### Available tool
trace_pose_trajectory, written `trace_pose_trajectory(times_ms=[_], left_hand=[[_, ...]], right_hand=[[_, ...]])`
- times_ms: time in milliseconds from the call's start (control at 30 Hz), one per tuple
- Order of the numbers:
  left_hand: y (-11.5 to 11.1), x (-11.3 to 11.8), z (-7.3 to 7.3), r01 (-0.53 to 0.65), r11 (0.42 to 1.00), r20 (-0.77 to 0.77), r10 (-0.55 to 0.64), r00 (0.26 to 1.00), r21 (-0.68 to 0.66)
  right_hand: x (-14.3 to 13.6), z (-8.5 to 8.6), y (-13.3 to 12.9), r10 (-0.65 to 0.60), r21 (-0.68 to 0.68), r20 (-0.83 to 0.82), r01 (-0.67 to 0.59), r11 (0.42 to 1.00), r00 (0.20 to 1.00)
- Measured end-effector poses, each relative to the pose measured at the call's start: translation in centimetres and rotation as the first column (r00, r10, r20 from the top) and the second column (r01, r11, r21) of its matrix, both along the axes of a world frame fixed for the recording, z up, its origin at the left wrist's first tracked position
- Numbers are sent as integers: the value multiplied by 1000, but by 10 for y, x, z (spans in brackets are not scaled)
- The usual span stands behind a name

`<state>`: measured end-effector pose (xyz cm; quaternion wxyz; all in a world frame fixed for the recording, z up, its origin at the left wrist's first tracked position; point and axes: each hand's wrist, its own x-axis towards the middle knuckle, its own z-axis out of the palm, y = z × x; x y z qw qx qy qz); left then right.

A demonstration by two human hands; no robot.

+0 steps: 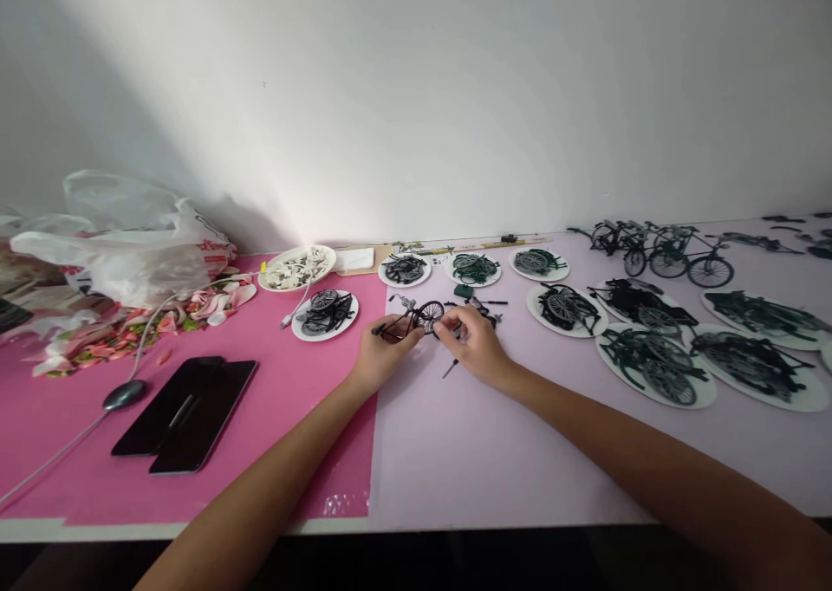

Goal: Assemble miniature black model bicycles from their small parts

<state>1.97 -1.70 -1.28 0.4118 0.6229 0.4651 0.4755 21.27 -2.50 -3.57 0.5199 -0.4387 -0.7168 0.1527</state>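
Just left of centre, my left hand (382,353) is closed around a black model bicycle (404,320), held slightly above the table. Its spoked front wheel (430,315) points toward my right hand (473,341). The thumb and fingers of that hand pinch at the wheel's right edge; anything small between the fingertips is hidden. Behind the right hand lie loose dark parts (490,303), partly covered by it. A thin dark rod (450,368) rests on the table just below the right fingers.
Plates with bicycle parts (325,338) (403,283) stand behind and right of my hands. Assembled model bicycles (669,257) stand at back right. Leftward are a phone pair (204,418), a cable puck (126,394), petals (195,318), a plastic bag (136,257) and a plate of white pieces (299,288).
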Motion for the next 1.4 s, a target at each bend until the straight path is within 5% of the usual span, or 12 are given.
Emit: trace_pose_trajectory(times_ms=[1100, 1400], left_hand=[[-2, -1, -8, -9, 987, -62, 20, 998, 160], [-3, -2, -9, -15, 986, -72, 27, 997, 163]], right_hand=[[2, -1, 0, 38, -131, 60, -30, 991, 997], [0, -2, 1, 13, -60, 42, -11, 998, 999]])
